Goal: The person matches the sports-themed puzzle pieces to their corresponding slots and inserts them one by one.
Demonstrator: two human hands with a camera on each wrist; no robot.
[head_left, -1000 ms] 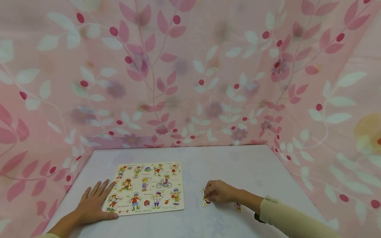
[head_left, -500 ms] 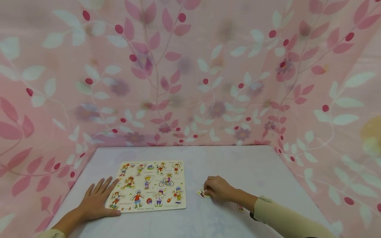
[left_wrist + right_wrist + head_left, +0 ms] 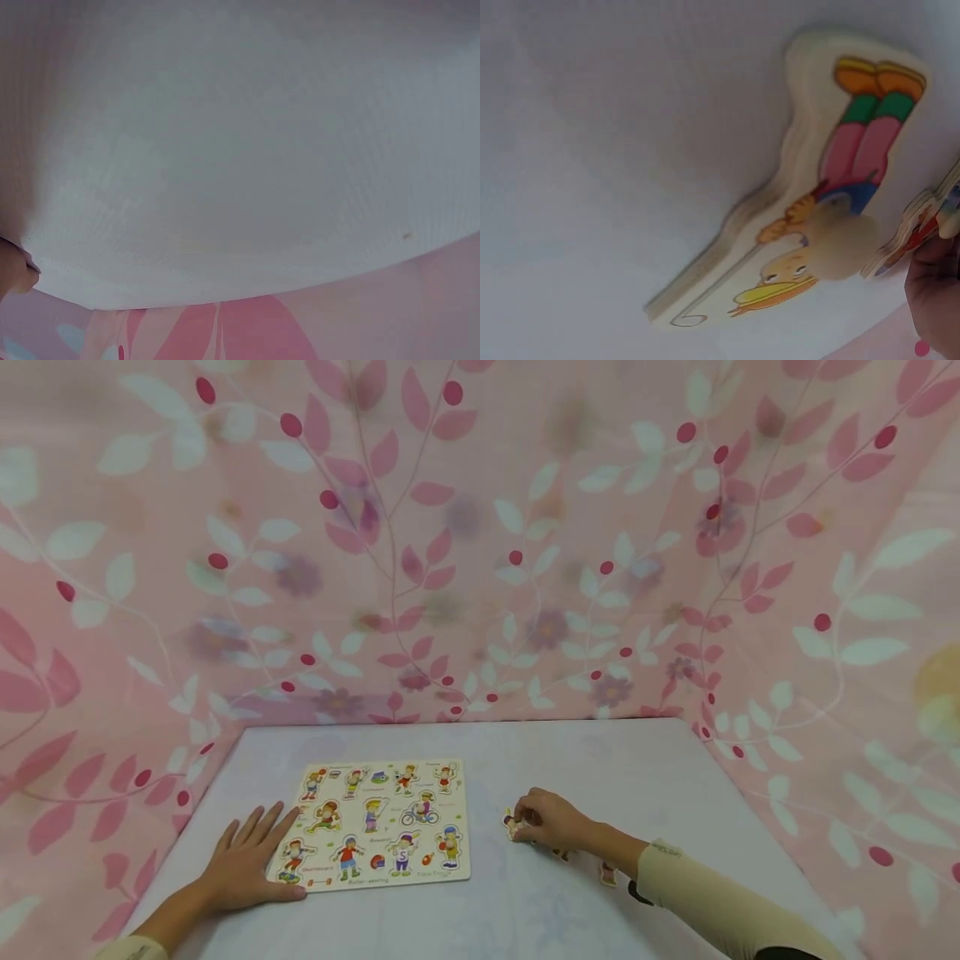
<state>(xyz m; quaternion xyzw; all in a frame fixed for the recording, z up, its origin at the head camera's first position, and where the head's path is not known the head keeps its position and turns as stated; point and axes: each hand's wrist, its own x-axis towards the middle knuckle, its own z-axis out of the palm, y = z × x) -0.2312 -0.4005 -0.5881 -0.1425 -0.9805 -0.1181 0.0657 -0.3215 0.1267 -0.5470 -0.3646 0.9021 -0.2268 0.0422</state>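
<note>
My left hand (image 3: pixel 242 868) lies spread flat on the table, its thumb and fingertips at the left edge of a cream wooden puzzle board (image 3: pixel 375 883) with sports figures set in it. Right of the board, my right hand (image 3: pixel 555 820) pinches a small figure-shaped puzzle piece (image 3: pixel 512 827), partly hidden by the fingers. In the right wrist view that held puzzle piece (image 3: pixel 921 231) shows at the right edge, by the fingers. Nearer that camera lies a golfer puzzle piece (image 3: pixel 855 157) with a round knob. The left wrist view shows only a fingertip (image 3: pixel 13 271).
A loose puzzle piece (image 3: pixel 608 873) lies under the right forearm, and another puzzle piece (image 3: pixel 562 854) peeks out below the right wrist. The white-covered table (image 3: pixel 495 910) meets a pink leaf-patterned cloth (image 3: pixel 480 610) at the back and sides.
My right hand has moved slightly away from me with the pinched puzzle piece, which has turned. A piece below the right wrist has come into sight. My left hand stays by the board.
</note>
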